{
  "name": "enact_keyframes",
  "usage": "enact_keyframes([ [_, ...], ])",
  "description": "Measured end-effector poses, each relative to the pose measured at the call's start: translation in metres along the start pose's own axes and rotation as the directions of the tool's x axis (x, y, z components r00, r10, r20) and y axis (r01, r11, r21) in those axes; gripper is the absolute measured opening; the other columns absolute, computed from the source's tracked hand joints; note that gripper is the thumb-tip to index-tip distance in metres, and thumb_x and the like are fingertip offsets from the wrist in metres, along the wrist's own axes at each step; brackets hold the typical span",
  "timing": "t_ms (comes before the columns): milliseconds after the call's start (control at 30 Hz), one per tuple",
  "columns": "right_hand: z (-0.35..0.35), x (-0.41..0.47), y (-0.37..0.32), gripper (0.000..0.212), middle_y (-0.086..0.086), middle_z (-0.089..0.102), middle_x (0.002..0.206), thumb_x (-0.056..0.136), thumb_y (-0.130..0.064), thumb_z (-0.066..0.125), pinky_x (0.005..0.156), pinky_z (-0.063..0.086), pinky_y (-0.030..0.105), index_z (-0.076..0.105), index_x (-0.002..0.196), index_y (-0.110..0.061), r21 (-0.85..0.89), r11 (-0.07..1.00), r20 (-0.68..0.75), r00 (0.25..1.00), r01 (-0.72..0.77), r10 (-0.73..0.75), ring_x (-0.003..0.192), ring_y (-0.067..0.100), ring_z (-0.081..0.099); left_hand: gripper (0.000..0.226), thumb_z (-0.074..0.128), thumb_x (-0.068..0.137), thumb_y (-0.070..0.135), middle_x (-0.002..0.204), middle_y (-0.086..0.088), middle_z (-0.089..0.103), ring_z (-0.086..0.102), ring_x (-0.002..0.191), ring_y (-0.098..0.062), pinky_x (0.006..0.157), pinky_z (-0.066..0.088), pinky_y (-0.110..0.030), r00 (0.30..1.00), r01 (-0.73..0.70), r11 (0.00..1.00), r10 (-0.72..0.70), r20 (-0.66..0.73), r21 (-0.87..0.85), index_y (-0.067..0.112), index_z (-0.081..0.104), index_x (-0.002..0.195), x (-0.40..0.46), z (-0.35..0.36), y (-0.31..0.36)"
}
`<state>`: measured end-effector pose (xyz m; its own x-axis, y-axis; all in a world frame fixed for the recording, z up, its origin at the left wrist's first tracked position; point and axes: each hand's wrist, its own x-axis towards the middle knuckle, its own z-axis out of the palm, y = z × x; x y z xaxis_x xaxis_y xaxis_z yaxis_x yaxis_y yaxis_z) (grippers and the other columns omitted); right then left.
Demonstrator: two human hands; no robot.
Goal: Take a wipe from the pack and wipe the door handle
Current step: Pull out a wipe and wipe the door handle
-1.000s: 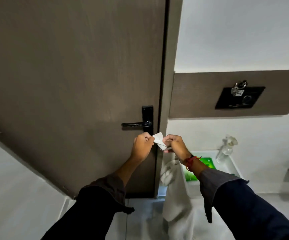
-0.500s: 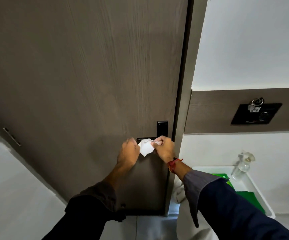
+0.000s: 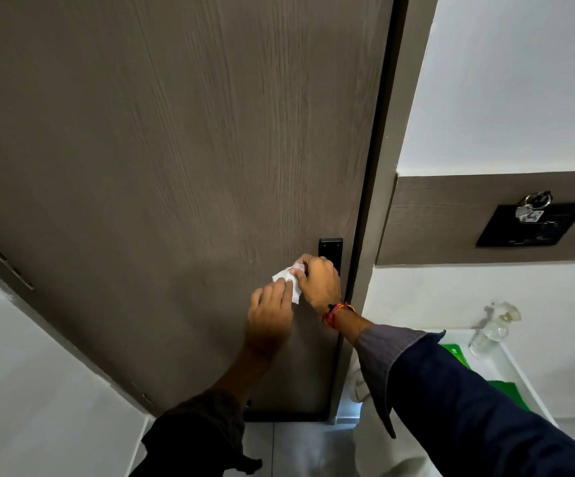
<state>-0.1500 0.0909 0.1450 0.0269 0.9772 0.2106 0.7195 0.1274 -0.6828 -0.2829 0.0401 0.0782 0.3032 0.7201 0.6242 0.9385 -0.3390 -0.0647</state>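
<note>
A white wipe [image 3: 287, 278] is pressed against the brown door where the black handle sits. My right hand [image 3: 318, 282] grips the wipe and covers the lever, so only the top of the black handle plate [image 3: 330, 246] shows. My left hand [image 3: 272, 306] is just below and left, its fingertips touching the wipe's lower edge. The green wipe pack [image 3: 456, 354] lies in a white tray at the lower right, partly behind my right sleeve.
The brown door [image 3: 175, 166] fills most of the view, its frame [image 3: 382, 201] to the right. A clear spray bottle [image 3: 491, 333] stands in the white tray [image 3: 520, 383]. Keys hang at a black wall plate [image 3: 534, 223]. A white cloth [image 3: 365, 407] hangs below my right arm.
Both hands rose with the wipe from below the handle onto it. My right hand now covers the lever, and the view has come closer to the door.
</note>
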Motion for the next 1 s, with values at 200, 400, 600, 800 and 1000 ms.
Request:
enact_keyframes([
  [200,0.000,0.006,0.009,0.021,0.007,0.065,0.113,0.099,-0.024,0.063,0.096,0.053,0.044,0.073,0.111,-0.011,-0.251,0.956,-0.017,0.987,0.153,-0.162,0.112,0.025,0.054,0.040,0.057,0.098,0.016,0.134,-0.024,0.065,0.064,0.124,-0.035,0.098,0.057,-0.045,0.996,0.013,0.995,-0.004,0.088,-0.098,-0.004,0.061,0.133,0.008,0.008,0.006],
  [400,-0.044,-0.012,0.047,0.062,0.012,0.041,0.161,0.099,-0.031,0.055,0.120,0.038,0.050,0.042,0.155,-0.009,-0.547,0.725,-0.108,0.823,0.419,-0.558,0.146,0.029,0.042,0.058,0.043,0.104,0.022,0.162,-0.021,0.028,0.026,0.152,-0.034,0.119,0.033,-0.053,0.966,-0.065,0.998,0.069,0.248,-0.026,-0.002,0.030,0.154,-0.001,0.015,-0.011],
  [600,-0.118,-0.012,0.099,0.075,0.011,0.000,0.174,0.104,-0.039,0.041,0.130,0.001,0.057,0.007,0.165,-0.011,-0.723,0.649,-0.257,0.779,0.239,-0.573,0.162,0.026,0.005,0.064,0.052,0.100,0.022,0.165,-0.013,0.025,0.026,0.152,-0.029,0.122,0.028,-0.051,0.947,-0.210,0.978,0.201,0.250,0.012,0.004,0.027,0.157,0.009,0.016,-0.034],
  [800,-0.145,0.012,0.116,0.068,0.010,-0.008,0.173,0.109,-0.045,0.020,0.128,0.010,0.064,-0.003,0.165,-0.012,-0.673,0.735,-0.355,0.835,0.084,-0.421,0.161,0.026,-0.005,0.070,0.050,0.102,0.024,0.169,-0.008,0.010,0.014,0.155,-0.025,0.125,0.024,-0.049,0.877,-0.403,0.915,0.381,0.291,0.016,0.008,0.014,0.160,0.039,0.020,-0.006],
  [1000,-0.135,0.023,0.124,0.070,0.004,-0.020,0.171,0.110,-0.044,0.026,0.127,0.005,0.063,-0.008,0.163,-0.014,-0.678,0.728,-0.387,0.791,0.104,-0.474,0.160,0.023,-0.015,0.054,0.027,0.103,0.013,0.166,-0.010,0.019,0.027,0.152,-0.025,0.121,0.034,-0.048,0.820,-0.540,0.841,0.518,0.244,0.032,0.006,0.027,0.157,0.040,0.015,-0.031],
])
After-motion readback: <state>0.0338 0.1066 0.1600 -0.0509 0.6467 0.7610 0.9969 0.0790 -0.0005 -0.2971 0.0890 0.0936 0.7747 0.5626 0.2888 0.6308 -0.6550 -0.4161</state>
